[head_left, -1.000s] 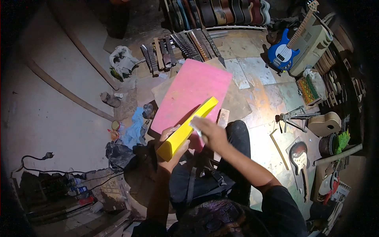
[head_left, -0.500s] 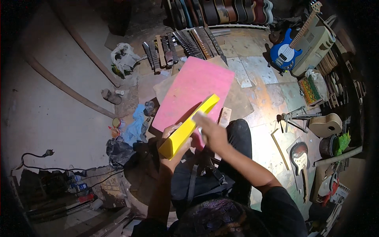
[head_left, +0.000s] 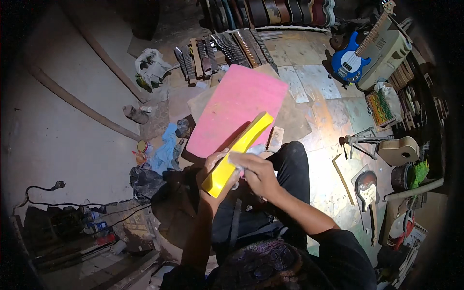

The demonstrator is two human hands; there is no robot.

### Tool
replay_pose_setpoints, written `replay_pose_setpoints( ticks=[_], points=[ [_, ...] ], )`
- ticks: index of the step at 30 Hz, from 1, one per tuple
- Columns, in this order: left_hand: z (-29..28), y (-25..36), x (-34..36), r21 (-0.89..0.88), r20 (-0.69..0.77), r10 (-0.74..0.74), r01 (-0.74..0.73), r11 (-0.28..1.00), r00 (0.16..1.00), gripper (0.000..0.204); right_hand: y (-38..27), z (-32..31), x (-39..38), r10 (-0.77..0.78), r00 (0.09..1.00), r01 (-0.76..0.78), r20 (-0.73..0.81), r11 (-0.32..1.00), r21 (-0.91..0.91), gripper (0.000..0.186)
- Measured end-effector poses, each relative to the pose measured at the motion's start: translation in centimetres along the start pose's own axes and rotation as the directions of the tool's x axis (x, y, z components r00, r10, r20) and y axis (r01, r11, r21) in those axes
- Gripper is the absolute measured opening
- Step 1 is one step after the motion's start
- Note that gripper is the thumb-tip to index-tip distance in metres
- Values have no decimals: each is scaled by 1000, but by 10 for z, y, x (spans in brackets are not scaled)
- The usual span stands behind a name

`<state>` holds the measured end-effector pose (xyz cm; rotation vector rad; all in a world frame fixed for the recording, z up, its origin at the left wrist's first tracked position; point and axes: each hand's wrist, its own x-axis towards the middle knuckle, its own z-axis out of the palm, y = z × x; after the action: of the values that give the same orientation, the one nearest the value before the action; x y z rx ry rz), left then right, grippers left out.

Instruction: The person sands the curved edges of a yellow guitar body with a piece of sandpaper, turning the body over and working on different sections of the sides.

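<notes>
A long, glossy yellow piece (head_left: 245,140) with a curved side slants across my lap, its far end over a pink board (head_left: 241,96). My left hand (head_left: 212,162) is wrapped round its near end, with fingers showing on both sides. My right hand (head_left: 261,174) is closed and presses its fingertips on the yellow surface near the middle. Something greyish shows at those fingertips, too blurred to name. Beside my right knee lies a small wooden block (head_left: 275,139) with a dark toothed edge.
Metal toothed strips (head_left: 237,50) lie beyond the board. A blue bass guitar (head_left: 350,60) leans at the far right, with a small guitar body (head_left: 367,188) nearer. A blue cloth (head_left: 165,150) and an open can (head_left: 143,146) sit to the left. Guitar bodies (head_left: 280,13) line the back.
My right hand has slid along the yellow piece toward me and to the left. The yellow piece has tilted slightly, showing more of its curved side.
</notes>
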<state>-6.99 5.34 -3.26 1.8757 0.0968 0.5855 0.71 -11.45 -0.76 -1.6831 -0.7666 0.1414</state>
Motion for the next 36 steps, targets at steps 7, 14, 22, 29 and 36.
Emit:
replay_pose_setpoints(
  ticks=[7, 14, 22, 29, 36],
  points=[
    [-3, 8, 2, -20, 15, -71, 71, 997, 997, 55, -15, 5, -4, -26, 1000, 25, 14, 997, 74, 52],
    [0, 21, -6, 99, 5, -134, 133, 986, 991, 55, -4, 15, -7, 66, 996, -64, -60, 997, 30, 46],
    [-8, -4, -13, 146, -46, 76, -69, 987, 996, 53, 139, -38, 24, 60, 977, -166, -204, 817, -552, 56],
    [-19, -16, -10, -65, -58, 24, -28, 998, 998, 55, 171, -87, 67, 692, 698, -622, -187, 714, 322, 38],
    [-44, -53, 1, 52, -35, 34, -32, 998, 999, 57, 189, -59, 62, 826, 550, -664, 123, 343, 664, 41]
  ],
)
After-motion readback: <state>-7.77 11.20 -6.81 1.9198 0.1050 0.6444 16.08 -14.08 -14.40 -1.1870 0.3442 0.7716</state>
